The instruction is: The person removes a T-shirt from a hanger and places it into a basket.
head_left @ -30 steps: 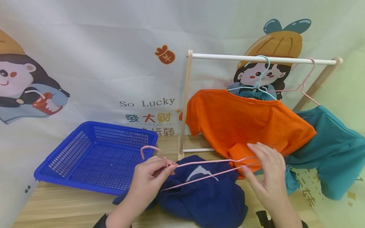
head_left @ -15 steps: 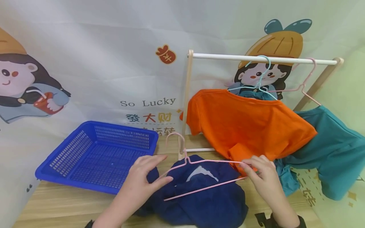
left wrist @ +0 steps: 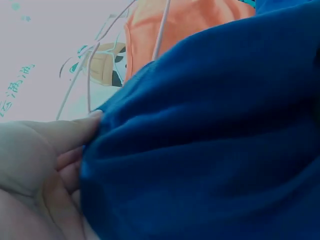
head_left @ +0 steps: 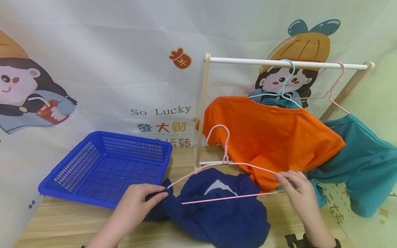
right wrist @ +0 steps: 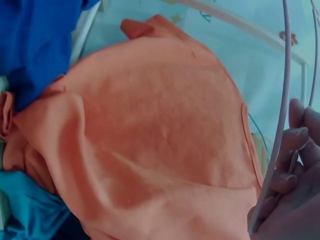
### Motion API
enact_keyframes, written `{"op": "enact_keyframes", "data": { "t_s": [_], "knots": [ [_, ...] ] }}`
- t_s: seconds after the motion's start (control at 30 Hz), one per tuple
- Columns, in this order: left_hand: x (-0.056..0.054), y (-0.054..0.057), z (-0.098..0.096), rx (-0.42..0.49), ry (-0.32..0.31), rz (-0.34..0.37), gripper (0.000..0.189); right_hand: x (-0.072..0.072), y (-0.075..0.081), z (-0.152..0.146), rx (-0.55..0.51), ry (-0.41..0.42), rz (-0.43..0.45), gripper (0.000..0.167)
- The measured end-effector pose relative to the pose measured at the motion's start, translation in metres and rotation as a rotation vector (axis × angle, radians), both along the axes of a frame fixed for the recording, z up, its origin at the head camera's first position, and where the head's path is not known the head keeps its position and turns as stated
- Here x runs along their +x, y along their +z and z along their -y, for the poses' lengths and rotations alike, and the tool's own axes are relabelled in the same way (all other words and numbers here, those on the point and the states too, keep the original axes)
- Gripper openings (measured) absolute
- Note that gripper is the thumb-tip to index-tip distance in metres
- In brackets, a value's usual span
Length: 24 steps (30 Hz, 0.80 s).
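Observation:
A pink hanger (head_left: 248, 165) stands hook-up over a crumpled navy shirt (head_left: 223, 217) with a white patch. My right hand (head_left: 299, 193) pinches the hanger's right arm near its end; in the right wrist view, the fingers (right wrist: 295, 137) curl round its wire. My left hand (head_left: 136, 201) pinches the navy shirt's edge between thumb and fingers, by the hanger's left end. In the left wrist view, two hanger wires run down behind the raised shirt edge (left wrist: 125, 95). The cloth hides the hanger's left corner.
A blue plastic basket (head_left: 105, 203) sits at the left. Behind the right hand stands a rack with a white rail (head_left: 242, 62), bearing an orange T-shirt (head_left: 270, 137) on a light-blue hanger and a teal garment (head_left: 366, 162) on a pink one. A patterned cloth (head_left: 108, 69) hangs behind.
The pink hanger has swung upright and shifted right. My left hand let go near its hook, moved left and down, and now grips the navy shirt. The right hand took hold of the hanger's right arm.

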<state>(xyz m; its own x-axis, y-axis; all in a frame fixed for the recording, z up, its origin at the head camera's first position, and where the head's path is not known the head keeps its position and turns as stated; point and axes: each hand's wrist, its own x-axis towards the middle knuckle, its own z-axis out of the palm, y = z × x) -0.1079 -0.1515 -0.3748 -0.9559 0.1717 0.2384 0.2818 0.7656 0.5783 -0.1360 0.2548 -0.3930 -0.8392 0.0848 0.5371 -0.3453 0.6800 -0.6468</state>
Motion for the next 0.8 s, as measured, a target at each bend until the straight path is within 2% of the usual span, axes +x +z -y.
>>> {"op": "enact_keyframes", "data": {
  "t_s": [0.1, 0.23, 0.33, 0.47, 0.57, 0.67, 0.8],
  "knots": [
    [0.001, 0.001, 0.0, 0.047, -0.01, -0.076, 0.015, 0.002, 0.005, -0.004, -0.035, 0.018, -0.032, 0.007],
    [0.003, 0.0, -0.001, 0.113, 0.04, -0.177, 0.014, 0.004, 0.014, -0.013, -0.062, 0.015, -0.061, 0.008],
    [0.003, 0.0, 0.0, 0.194, 0.092, -0.205, 0.012, 0.006, 0.02, -0.021, -0.105, -0.057, -0.047, 0.01],
    [0.003, -0.001, 0.001, 0.257, 0.132, -0.223, 0.011, 0.01, 0.025, -0.035, -0.162, -0.186, 0.039, 0.017],
    [0.001, -0.005, 0.0, 0.269, 0.152, -0.223, 0.012, 0.014, 0.028, -0.044, -0.243, -0.257, 0.118, 0.023],
    [0.0, -0.01, -0.005, 0.269, 0.143, -0.198, 0.014, 0.016, 0.034, -0.048, -0.423, -0.302, 0.178, 0.027],
    [0.0, -0.022, -0.019, 0.178, 0.063, -0.095, 0.029, 0.017, 0.04, -0.048, -0.643, -0.338, 0.186, 0.028]
  ]
}}
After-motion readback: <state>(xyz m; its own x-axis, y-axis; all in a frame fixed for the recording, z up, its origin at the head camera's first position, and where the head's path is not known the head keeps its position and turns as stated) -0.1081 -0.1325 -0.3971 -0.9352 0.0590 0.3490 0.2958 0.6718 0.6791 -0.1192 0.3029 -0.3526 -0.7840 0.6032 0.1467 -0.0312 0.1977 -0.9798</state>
